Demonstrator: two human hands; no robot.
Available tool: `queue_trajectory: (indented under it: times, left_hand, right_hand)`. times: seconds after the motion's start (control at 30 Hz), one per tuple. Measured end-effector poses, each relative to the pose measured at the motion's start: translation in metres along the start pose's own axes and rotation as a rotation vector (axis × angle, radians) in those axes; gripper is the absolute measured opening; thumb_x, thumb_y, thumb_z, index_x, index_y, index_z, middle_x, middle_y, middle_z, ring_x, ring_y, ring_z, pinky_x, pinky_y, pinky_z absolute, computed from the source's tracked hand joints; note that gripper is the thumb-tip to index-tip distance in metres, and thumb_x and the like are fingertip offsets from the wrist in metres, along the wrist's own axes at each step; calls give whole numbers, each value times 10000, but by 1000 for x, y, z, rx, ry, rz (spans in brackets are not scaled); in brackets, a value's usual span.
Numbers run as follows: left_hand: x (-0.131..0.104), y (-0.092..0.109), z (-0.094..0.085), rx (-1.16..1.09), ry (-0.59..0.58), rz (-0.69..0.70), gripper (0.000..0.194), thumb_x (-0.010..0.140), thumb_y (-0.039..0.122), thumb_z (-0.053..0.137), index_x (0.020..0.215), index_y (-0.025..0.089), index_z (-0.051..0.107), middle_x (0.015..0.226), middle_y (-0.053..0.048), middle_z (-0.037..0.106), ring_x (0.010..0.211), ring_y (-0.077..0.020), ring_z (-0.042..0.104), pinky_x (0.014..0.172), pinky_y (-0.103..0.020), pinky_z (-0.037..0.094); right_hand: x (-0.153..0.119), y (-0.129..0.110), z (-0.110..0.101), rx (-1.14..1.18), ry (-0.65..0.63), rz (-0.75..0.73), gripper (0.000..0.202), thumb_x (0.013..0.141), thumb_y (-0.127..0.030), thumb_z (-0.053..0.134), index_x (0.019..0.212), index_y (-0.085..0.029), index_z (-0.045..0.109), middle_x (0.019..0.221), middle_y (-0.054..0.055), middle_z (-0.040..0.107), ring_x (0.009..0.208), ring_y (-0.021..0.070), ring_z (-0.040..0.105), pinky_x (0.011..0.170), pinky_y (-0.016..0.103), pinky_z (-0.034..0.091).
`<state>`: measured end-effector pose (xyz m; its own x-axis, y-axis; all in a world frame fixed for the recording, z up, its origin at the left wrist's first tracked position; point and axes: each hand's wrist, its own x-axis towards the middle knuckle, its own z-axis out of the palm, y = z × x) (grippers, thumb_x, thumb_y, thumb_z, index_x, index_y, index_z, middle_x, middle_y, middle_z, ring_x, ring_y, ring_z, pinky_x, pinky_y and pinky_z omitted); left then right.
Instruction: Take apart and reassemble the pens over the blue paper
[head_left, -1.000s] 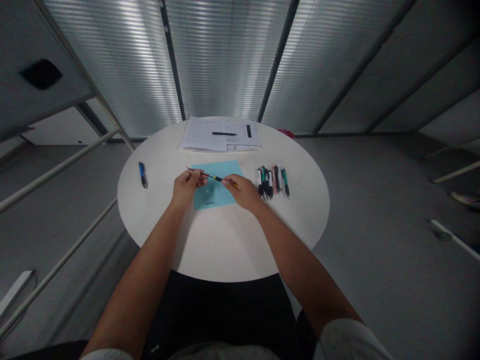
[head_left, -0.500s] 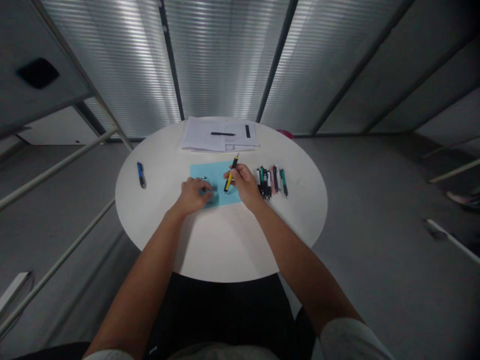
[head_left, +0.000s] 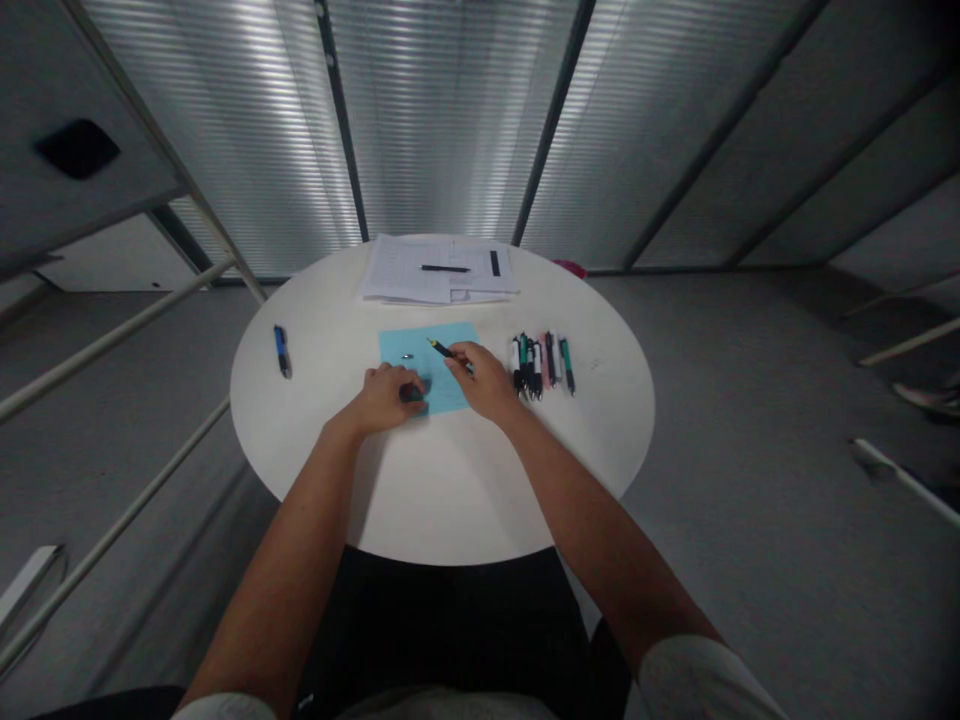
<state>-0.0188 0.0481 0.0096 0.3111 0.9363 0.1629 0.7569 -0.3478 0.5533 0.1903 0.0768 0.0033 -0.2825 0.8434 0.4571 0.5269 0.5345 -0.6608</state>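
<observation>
My right hand (head_left: 486, 382) grips a black and yellow pen (head_left: 441, 348), its thin end pointing up and to the left; the fingers hide the rest of it. Under both hands lies a light blue sheet (head_left: 450, 400). My left hand (head_left: 388, 396) rests on the sheet's left edge, its fingers curved and a dark gap showing between thumb and fingertips. No held thing can be made out there. Just beyond the left fingers, a small shiny metal-looking piece (head_left: 407, 356) lies on the sheet.
A row of several pens (head_left: 541, 365) lies right of my right hand. A blue pen (head_left: 281, 350) is at the left of the round white table (head_left: 450, 500). At the back, papers (head_left: 405, 280) bear a dark pen (head_left: 445, 268). A metal rail (head_left: 120, 330) stands left.
The pen in my right hand has tipped over from nearly upright to pointing up-left, lower over the sheet. My left thumb and fingertips have parted a little.
</observation>
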Motion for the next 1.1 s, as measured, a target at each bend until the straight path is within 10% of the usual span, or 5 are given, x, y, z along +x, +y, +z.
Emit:
queue_trajectory:
  times: [0.63,1.1]
  left_hand:
    - [15,1,4,-1066,464,-258,278,795,418,652,916,176,587,894,-93,744,635,-116,613,600,-253,437]
    - [14,7,7,-1100,344,-295,322,769,445,696,866,187,529,991,-125,738,696,-134,667,657,-266,478]
  right_hand:
    - [-2,-2,-2,-77,-86,-97,218,943,-340,508,1070,-213,630,983,68,652,934,195,576,870,334,428]
    - [-2,-4,-2,-128,-131,-82,203,933,-332,534,1049,-224,661,953,61,663,910,195,576,838,330,421]
